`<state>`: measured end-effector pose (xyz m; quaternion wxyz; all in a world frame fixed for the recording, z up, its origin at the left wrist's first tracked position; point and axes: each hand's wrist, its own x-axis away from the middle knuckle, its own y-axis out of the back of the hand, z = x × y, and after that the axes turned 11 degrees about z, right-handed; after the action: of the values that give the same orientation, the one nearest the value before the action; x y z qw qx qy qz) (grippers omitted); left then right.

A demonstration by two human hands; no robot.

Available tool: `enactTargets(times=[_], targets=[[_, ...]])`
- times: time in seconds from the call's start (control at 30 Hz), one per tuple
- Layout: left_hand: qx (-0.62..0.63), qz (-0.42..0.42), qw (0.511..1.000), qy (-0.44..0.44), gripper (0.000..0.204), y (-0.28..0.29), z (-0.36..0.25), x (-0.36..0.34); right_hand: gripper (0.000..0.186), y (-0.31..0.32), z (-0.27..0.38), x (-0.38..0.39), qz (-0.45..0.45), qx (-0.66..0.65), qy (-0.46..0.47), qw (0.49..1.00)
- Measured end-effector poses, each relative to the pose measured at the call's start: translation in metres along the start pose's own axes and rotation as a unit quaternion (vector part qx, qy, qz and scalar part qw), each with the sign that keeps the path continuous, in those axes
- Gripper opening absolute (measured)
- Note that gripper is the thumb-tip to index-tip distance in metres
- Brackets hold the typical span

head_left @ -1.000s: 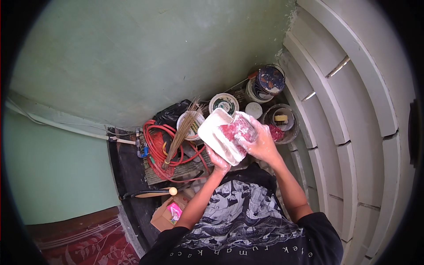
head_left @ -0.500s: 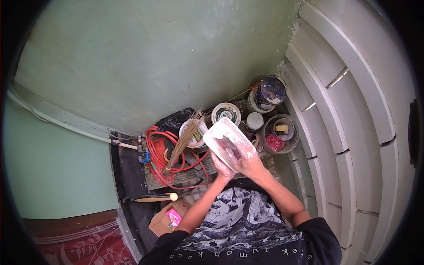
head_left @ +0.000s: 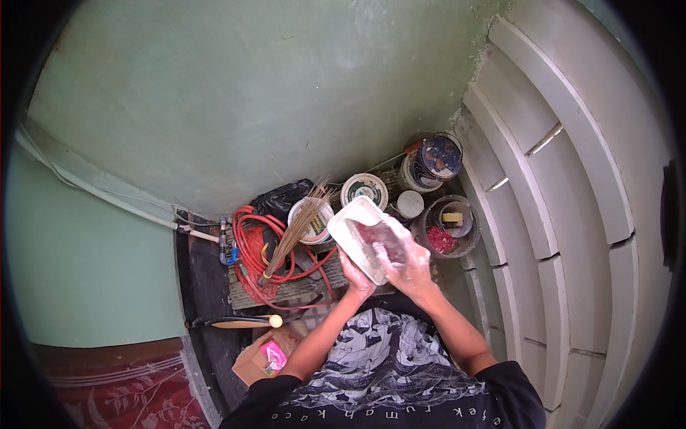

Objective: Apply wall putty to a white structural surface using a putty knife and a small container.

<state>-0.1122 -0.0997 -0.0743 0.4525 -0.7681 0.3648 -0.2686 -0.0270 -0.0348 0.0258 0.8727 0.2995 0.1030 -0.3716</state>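
A white rectangular tub [head_left: 347, 223] is tilted in front of my chest, smeared inside with white paste around a dark reddish-brown patch [head_left: 379, 234]. My left hand [head_left: 356, 274] grips its near left side from below, with the fingers mostly hidden under it. My right hand [head_left: 410, 266], coated in white paste, reaches over the near right side into the tub. Its fingers are bent and drawn together against the inside; whatever they hold is hidden by the paste and the hand.
Beyond the tub stand a lidded bucket [head_left: 364, 187], a paint-stained bucket [head_left: 439, 157], a small white-lidded can [head_left: 410, 204] and a pail [head_left: 471, 243] holding a yellow brush. Left are a stick broom [head_left: 294, 236], a red hose [head_left: 240, 227] and a cardboard box [head_left: 250, 363]. Walls enclose the corner.
My right hand has shifted slightly right and back inside the tub, its fingers now more bent. More of the reddish-brown patch shows. My left hand keeps its grip.
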Motion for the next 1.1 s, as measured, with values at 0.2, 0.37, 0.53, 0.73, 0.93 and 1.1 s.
enactTargets(times=[0.2,0.37,0.53,0.73,0.93,1.1], targets=[[-0.024,-0.03,0.999,-0.028,0.064,-0.002,0.001,-0.004,0.044,-0.007,-0.003,0.0,0.004,0.016,-0.001,1.0],[0.011,-0.012,1.0,-0.024,0.061,-0.007,-0.001,0.001,0.044,-0.013,-0.008,0.001,0.015,0.007,0.002,1.0],[-0.055,-0.033,0.998,-0.017,0.063,-0.007,-0.003,0.002,0.044,-0.014,-0.006,0.0,0.011,0.044,0.044,0.998],[-0.031,-0.016,0.999,-0.027,0.063,0.007,0.005,0.003,0.046,-0.008,-0.012,-0.006,0.086,0.103,0.072,0.988],[0.014,0.017,0.999,0.027,0.072,-0.004,-0.005,-0.004,0.052,0.006,0.0,-0.018,-0.065,-0.133,-0.101,0.984],[0.053,0.027,0.997,0.057,0.081,0.011,-0.002,-0.012,0.047,0.026,-0.014,-0.027,-0.147,-0.421,-0.177,0.877]])
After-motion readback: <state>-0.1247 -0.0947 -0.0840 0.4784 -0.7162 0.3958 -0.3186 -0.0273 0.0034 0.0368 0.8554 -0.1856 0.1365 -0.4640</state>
